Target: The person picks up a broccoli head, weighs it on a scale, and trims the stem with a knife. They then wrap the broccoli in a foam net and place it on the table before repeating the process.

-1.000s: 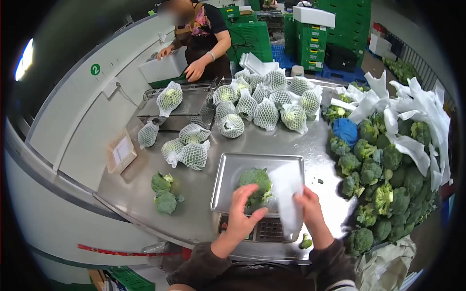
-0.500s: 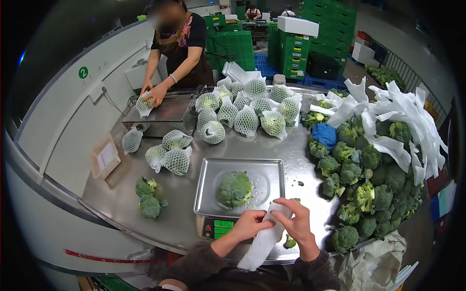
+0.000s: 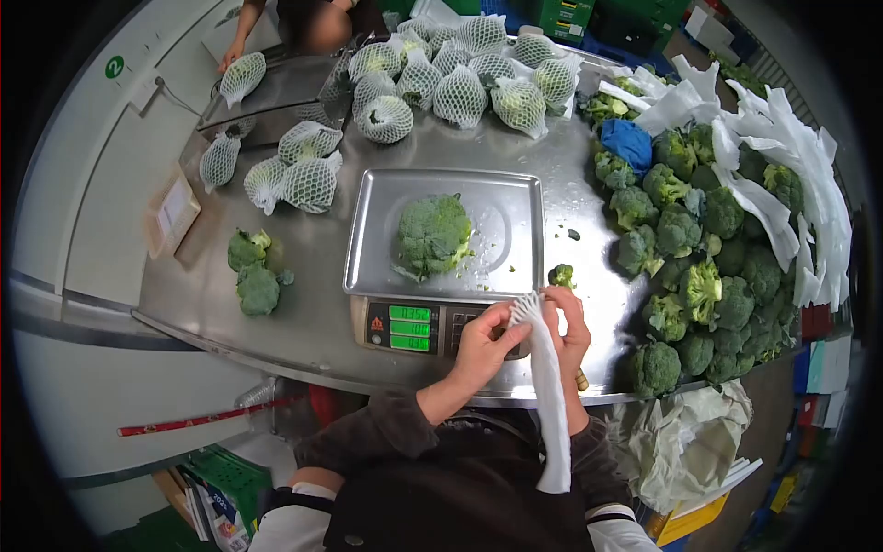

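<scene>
From the head view, a green round sticker (image 3: 114, 66) on the white wall reads "2", and the scale (image 3: 414, 327) shows green digits too small to read. Its steel tray (image 3: 515, 198) holds one broccoli head (image 3: 432, 235). Just in front of the scale, the left hand (image 3: 480, 348) and right hand (image 3: 568, 329) both pinch the top of a white foam net sleeve (image 3: 549, 396), fingers closed narrowly on it; the sleeve hangs down over the person's dark top. Netted broccoli (image 3: 460, 97) lies at the table's far side, loose heads (image 3: 699, 276) to the right.
</scene>
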`<state>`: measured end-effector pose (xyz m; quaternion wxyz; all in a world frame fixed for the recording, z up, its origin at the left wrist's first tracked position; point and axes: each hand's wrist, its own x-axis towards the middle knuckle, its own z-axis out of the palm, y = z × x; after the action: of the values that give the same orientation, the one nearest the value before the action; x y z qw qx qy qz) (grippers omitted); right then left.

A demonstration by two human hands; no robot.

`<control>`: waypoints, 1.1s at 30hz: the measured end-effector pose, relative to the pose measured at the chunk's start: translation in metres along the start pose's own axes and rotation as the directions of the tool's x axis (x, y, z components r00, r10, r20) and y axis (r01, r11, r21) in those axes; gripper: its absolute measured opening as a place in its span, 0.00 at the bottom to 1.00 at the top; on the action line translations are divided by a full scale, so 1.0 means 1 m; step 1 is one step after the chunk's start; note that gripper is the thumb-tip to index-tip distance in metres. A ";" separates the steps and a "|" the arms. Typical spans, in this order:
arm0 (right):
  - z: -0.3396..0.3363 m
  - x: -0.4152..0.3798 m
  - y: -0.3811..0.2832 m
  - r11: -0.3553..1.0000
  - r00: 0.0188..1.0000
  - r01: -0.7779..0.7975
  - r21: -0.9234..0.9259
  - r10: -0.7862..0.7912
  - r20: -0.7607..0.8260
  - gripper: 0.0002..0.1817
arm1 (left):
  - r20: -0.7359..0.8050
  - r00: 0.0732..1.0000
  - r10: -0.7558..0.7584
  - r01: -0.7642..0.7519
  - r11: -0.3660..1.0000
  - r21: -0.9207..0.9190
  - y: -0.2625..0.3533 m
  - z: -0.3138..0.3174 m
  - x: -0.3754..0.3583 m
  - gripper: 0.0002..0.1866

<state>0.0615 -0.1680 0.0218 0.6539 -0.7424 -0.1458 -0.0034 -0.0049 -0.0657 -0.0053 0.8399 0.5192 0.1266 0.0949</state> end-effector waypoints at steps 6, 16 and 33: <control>-0.004 -0.023 0.040 0.160 0.707 -0.662 0.732 0.457 0.540 0.12 | -0.160 0.981 -0.108 0.058 0.955 -0.291 0.030 -0.029 -0.001 0.02; 0.031 0.009 0.009 0.253 0.516 -0.851 0.460 0.242 0.821 0.20 | 0.153 0.677 -0.720 0.719 0.602 -0.348 0.030 -0.101 -0.048 0.19; 0.109 0.074 0.006 0.997 0.942 0.067 0.045 -0.079 0.327 0.19 | -0.461 0.852 -0.249 0.202 0.968 -0.149 0.008 -0.198 0.069 0.20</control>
<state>0.1129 -0.0468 0.0150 0.6322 -0.7157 -0.2800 0.0984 -0.0009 0.1257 -0.0908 0.8120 0.4207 0.3843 0.1261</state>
